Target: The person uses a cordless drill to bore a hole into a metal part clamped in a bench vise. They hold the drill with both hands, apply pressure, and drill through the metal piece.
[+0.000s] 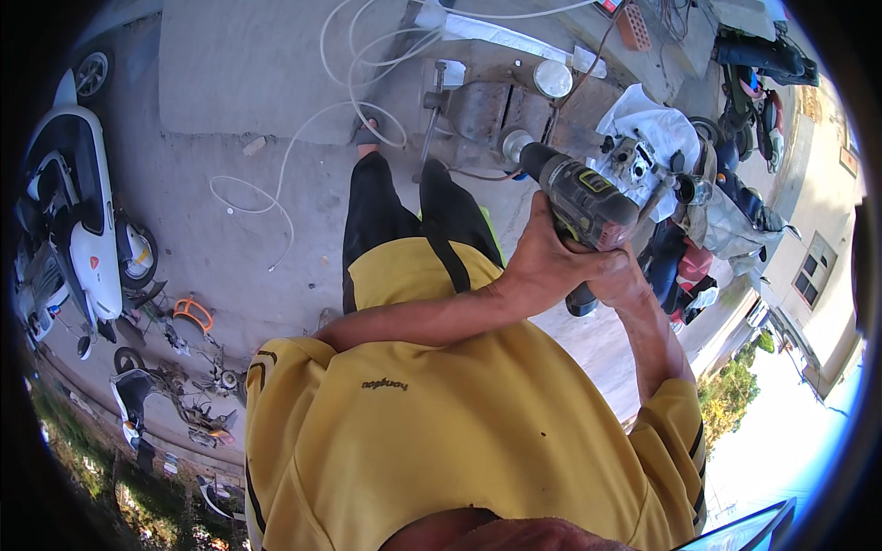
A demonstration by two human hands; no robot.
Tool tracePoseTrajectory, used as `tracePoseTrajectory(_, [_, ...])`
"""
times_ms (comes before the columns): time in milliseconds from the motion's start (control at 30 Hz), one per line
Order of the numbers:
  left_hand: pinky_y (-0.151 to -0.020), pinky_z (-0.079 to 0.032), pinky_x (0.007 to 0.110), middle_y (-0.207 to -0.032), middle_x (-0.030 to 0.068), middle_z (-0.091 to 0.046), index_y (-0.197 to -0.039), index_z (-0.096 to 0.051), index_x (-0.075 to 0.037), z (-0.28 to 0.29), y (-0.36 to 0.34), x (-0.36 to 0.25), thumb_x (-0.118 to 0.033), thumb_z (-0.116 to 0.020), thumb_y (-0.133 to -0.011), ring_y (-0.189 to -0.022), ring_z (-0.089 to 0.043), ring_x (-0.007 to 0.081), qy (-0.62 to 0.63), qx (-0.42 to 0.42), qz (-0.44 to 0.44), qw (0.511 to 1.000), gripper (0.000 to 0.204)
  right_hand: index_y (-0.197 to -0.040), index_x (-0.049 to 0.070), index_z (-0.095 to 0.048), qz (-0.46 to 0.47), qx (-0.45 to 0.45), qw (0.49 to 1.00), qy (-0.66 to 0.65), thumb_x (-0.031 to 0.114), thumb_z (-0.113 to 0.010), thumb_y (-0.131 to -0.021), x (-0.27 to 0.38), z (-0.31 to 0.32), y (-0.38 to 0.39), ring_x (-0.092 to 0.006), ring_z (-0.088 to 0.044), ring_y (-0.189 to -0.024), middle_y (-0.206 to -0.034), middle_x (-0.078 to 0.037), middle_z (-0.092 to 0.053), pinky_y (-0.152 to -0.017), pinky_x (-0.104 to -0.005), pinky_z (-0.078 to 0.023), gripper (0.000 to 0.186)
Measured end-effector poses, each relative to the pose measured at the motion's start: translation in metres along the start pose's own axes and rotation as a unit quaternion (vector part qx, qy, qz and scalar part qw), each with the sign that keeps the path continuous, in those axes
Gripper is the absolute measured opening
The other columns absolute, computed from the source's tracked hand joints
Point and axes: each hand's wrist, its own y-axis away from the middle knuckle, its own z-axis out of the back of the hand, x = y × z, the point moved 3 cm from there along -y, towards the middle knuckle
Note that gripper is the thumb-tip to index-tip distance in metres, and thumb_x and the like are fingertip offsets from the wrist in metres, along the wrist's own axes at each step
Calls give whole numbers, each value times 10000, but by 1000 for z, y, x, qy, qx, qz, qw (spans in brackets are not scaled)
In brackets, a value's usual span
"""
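Observation:
My left hand (537,257) reaches across my body and is closed around the black power drill (579,191). My right hand (608,275) is wrapped round the same drill just behind it, partly hidden by the left. A silver round attachment (516,144) at the drill's front rests at a brown metal block (487,107) on the worn metal workbench (459,57); whether it touches is hard to tell. A round white lidded tub (553,79) stands beyond. A greasy metal engine part (636,158) lies on a white sack (663,124) to the right.
Pale hose (292,230) loops over the concrete floor (220,174) and a raised slab (248,73). Scooters (87,211) and motorbike parts (220,386) line the left. More motorbikes (740,110), covered items and a building wall (827,230) are at the right. A red brick (632,26) lies at the back.

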Motion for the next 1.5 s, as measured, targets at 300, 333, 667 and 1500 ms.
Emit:
tracePoseTrajectory(300, [-977,-444,314,-1163,113,-536,-1288,-320,36,4,1,4,-220,-927,-612,-1093,-530,177,-21,-8,-9,1000,944,-1247,10,-547,12,-34,999,-19,9,-707,-849,-21,2,0,-156,-599,-986,-1093,-66,-630,-862,-315,-498,429])
tracePoseTrajectory(333, [-969,-452,318,-1158,124,-534,-1286,-306,40,4,1,4,-218,-924,-612,-1091,-534,185,-26,-8,-18,999,950,-1245,12,-549,14,-33,999,-2,9,-708,-847,-21,2,0,-155,-598,-986,-1093,-63,-630,-863,-316,-498,428])
tracePoseTrajectory(667, [-954,-464,330,-1134,154,-529,-1264,-290,66,6,-3,5,-234,-928,-607,-1083,-540,202,-43,-5,-37,998,963,-1233,26,-564,-10,-50,997,61,30,-705,-858,-24,4,2,-145,-593,-986,-1106,-57,-636,-860,-317,-494,401])
tracePoseTrajectory(1500, [-952,-472,346,-1122,187,-548,-1226,-311,86,5,-5,2,-245,-915,-607,-1093,-568,242,-37,16,-59,997,925,-1215,28,-606,20,-105,994,22,72,-714,-872,-34,9,4,-157,-614,-990,-1113,-54,-655,-871,-324,-506,362])
